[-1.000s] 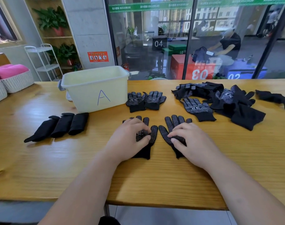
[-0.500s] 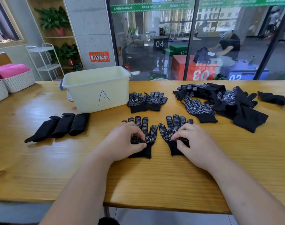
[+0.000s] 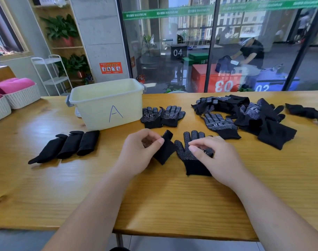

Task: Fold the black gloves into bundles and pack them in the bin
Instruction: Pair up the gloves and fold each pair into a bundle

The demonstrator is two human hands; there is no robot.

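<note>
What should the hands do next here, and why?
Probably carry the raised glove across and lay it on the flat glove. The left hand pinches the raised one, the right hand grips its mate, which lies dotted side up; they are not yet stacked or bundled.

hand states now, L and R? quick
Left hand: holding, pinches the left glove, partly lifted and folded over.
Right hand: holding, fingers curled, pinching the right glove, which lies flat on the table.
</note>
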